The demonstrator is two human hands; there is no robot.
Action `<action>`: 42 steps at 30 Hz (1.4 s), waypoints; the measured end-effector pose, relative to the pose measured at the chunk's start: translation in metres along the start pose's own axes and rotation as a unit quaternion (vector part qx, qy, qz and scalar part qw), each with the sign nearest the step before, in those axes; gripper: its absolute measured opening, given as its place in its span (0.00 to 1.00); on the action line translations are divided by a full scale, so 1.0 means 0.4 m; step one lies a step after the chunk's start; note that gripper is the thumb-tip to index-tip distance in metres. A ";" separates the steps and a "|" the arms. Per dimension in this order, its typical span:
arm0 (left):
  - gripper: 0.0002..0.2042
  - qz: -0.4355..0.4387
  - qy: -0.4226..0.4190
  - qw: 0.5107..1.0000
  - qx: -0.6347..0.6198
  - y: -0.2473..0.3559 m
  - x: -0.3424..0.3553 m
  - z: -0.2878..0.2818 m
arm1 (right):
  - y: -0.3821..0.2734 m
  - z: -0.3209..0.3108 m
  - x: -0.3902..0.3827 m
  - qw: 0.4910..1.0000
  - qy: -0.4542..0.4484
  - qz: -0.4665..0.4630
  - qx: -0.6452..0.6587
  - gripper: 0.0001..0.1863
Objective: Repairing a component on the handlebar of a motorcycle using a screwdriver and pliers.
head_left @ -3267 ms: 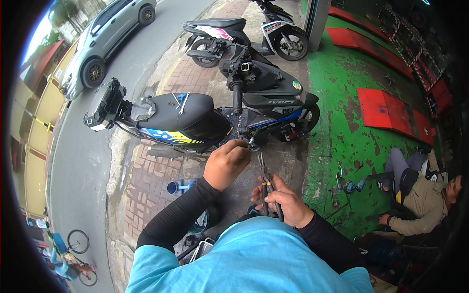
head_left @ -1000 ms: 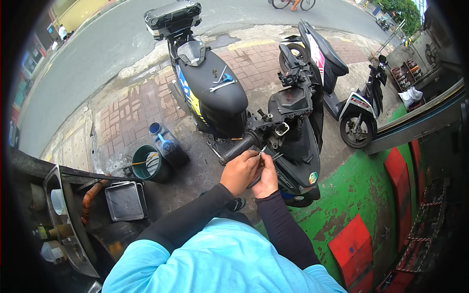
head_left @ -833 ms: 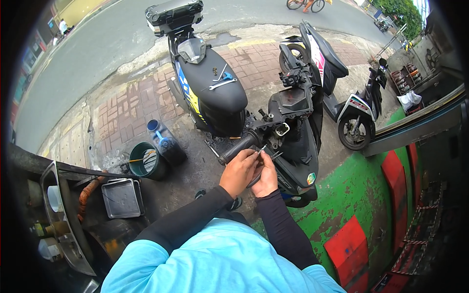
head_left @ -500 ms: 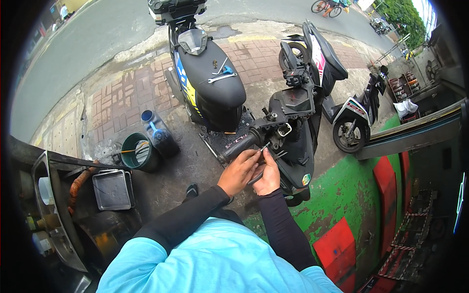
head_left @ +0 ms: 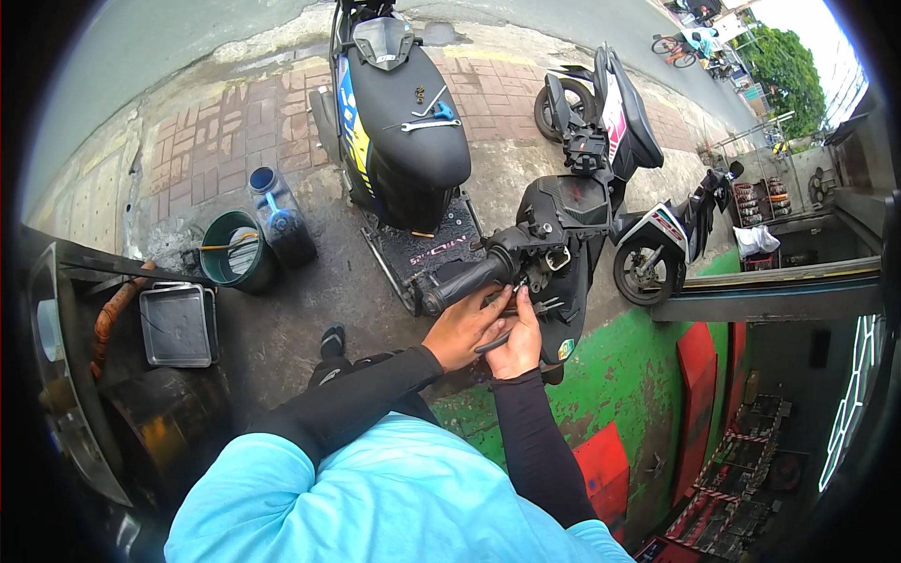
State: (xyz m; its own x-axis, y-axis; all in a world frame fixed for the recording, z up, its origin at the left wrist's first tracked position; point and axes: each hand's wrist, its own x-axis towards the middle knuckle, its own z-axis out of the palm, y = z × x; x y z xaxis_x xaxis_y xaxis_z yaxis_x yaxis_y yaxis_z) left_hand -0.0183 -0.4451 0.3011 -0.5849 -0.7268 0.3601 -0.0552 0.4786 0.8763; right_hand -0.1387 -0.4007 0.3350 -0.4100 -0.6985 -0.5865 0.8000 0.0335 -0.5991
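The scooter's stripped handlebar (head_left: pixel 540 230) is right in front of me, its black rubber grip (head_left: pixel 474 280) pointing to the lower left. Just below that grip my left hand (head_left: pixel 458 332) has its fingers bent and pressed together, the tips meeting my right thumb around a small shiny part I cannot make out. My right hand (head_left: pixel 518 349), palm up, closes round a dark curved lever (head_left: pixel 494 343), whose far end is hidden by the fingers. Thin metal prongs (head_left: pixel 549 305) show just beyond the right fingers.
On the scooter's black seat (head_left: pixel 413 155) lie a combination wrench (head_left: pixel 431 124), a blue-handled tool (head_left: pixel 444 111), a hex key and small loose hardware. A green bucket (head_left: pixel 223 277), blue jug (head_left: pixel 291 239) and metal tray (head_left: pixel 147 328) stand left. Two scooters (head_left: pixel 671 235) are parked beyond, right.
My view has swung a little to the right, so the surroundings sit further left. Both hands stay together below the grip, with only slight finger movement.
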 end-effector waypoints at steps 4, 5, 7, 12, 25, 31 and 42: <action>0.26 0.019 0.011 1.000 0.000 -0.005 0.007 -0.002 | 0.000 0.001 0.009 1.000 0.010 -0.007 -0.021 0.14; 0.26 0.028 0.018 0.999 -0.001 -0.008 0.007 -0.002 | 0.001 0.000 0.010 1.000 -0.002 -0.017 -0.019 0.15; 0.25 0.024 0.010 1.000 -0.012 -0.014 0.006 -0.001 | 0.002 0.000 0.011 1.000 0.012 -0.009 -0.021 0.16; 0.26 0.001 -0.009 1.000 -0.028 -0.030 -0.003 0.003 | 0.002 0.004 0.008 0.999 -0.032 0.040 0.015 0.19; 0.26 -0.017 -0.071 0.996 -0.051 -0.060 0.014 0.013 | 0.001 -0.024 0.018 0.998 -0.054 0.033 0.001 0.21; 0.26 -0.014 -0.053 0.998 -0.023 -0.052 0.019 0.015 | 0.001 -0.025 0.022 1.000 -0.021 0.014 -0.004 0.20; 0.28 -0.051 -0.089 0.994 -0.045 -0.014 0.012 0.021 | -0.032 -0.020 0.003 0.881 0.098 -0.337 -0.317 0.27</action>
State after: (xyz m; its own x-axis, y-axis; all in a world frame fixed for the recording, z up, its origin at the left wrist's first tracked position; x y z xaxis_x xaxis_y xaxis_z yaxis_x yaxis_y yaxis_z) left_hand -0.0277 -0.4472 0.2955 -0.7149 -0.6664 0.2118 -0.0535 0.3541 0.9337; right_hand -0.1528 -0.3963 0.3377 -0.8154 -0.5783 -0.0268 -0.0344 0.0946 -0.9949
